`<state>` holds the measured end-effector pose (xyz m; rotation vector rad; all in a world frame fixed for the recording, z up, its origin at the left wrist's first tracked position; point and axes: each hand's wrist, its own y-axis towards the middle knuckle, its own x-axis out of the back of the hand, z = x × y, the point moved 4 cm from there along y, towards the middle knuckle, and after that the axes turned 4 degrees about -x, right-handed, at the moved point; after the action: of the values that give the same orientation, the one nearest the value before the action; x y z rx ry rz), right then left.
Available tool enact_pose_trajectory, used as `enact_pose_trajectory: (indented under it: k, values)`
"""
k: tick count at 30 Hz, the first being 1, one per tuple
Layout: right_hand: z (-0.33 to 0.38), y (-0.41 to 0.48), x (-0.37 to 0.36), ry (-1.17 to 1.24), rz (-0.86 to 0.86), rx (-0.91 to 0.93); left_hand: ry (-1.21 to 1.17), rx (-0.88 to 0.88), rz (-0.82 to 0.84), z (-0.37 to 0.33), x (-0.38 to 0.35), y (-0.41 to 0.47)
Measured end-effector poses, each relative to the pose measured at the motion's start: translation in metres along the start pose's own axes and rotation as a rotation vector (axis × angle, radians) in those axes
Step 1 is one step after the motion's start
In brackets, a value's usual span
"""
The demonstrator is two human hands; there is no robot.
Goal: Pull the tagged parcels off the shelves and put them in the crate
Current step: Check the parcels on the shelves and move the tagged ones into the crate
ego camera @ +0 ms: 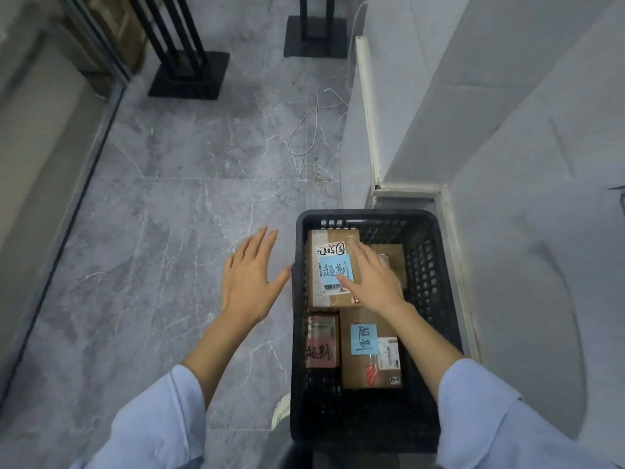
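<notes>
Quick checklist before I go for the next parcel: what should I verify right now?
1. Left hand free: ok, open, beside the crate.
2. Right hand free: ok, open over the far blue-tagged parcel; contact cannot tell.
3. Parcels inside the walls: ok; red-tagged parcel and near blue-tagged parcel lie flat.
4. Every parcel tagged: cannot tell; the right hand partly hides the small brown parcel.
5. Room left: ok, the crate's near end is bare.
6. Floor ahead: not ok, loose white cable.

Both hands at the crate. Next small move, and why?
Probably lift the right hand clear: its fingers are straight over the far blue-tagged box, which already lies in the crate; the left hand is open, holding nothing.
</notes>
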<state>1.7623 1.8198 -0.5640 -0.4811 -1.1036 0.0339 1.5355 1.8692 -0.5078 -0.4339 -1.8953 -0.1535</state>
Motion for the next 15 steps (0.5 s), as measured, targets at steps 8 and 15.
enact_pose_trajectory:
  k: [8,15]
  values:
    - [0.119,-0.044,0.118,-0.073,-0.105,0.207,0.052,0.112,-0.192,-0.003,0.143,-0.043]
    - [0.260,-0.112,0.192,-0.157,-0.164,0.472,0.094,0.299,-0.379,0.033,0.280,-0.135]
